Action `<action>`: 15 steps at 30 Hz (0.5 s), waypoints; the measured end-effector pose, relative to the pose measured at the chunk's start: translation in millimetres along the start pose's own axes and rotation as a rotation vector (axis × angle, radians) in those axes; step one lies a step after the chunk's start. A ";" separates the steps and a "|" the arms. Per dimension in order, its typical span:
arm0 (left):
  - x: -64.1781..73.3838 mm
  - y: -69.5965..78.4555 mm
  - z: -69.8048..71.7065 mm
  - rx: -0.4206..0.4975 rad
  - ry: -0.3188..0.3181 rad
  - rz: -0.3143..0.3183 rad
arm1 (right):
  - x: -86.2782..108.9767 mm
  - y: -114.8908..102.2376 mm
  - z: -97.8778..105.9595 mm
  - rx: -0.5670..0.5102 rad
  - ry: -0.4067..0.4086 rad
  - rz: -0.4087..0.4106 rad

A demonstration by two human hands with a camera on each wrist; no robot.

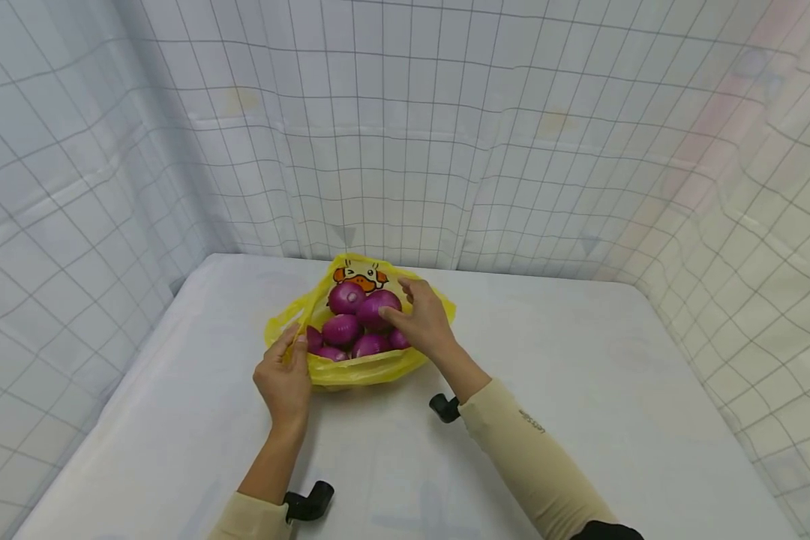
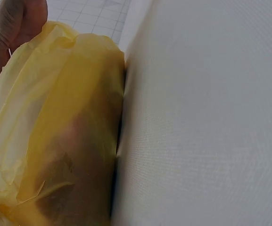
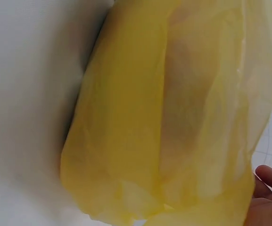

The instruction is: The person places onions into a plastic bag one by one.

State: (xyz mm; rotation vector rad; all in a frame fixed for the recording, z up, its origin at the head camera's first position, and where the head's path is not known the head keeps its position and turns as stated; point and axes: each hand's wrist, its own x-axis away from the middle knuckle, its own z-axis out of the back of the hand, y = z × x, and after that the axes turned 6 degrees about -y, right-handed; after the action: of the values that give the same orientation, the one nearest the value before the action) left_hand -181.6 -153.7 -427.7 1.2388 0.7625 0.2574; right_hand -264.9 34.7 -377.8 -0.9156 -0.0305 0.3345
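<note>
A yellow plastic bag point(image 1: 371, 369) with a cartoon duck face lies with its mouth spread, holding several purple onions point(image 1: 341, 330). My left hand point(image 1: 285, 382) holds the bag's left rim, thumb and fingers bent at its edge. My right hand point(image 1: 424, 319) reaches over the bag's right side and grips an upper red onion point(image 1: 373, 306), the thumb across its front and the fingers at its right. In the left wrist view the bag wall point(image 2: 79, 117) covers the onions, and the right hand point(image 2: 25, 23) shows above it. In the right wrist view the left hand point(image 3: 270, 197) appears beside the bag.
A white cloth covers the table point(image 1: 567, 390) under the bag. Pale grid-patterned curtains point(image 1: 391, 150) enclose the back and both sides. A small black fitting point(image 1: 310, 501) juts from the left wrist, and another point(image 1: 443, 408) from the right wrist.
</note>
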 end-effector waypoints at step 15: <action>3.6 13.4 3.1 -0.104 -0.024 -0.121 | 24.6 -2.2 30.1 -0.084 0.059 0.117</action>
State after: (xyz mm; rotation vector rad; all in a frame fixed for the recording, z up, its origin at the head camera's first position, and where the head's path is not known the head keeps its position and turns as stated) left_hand -174.1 -149.5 -416.4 1.0917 0.7907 0.1809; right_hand -246.1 64.0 -360.5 -1.0122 0.0645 0.4173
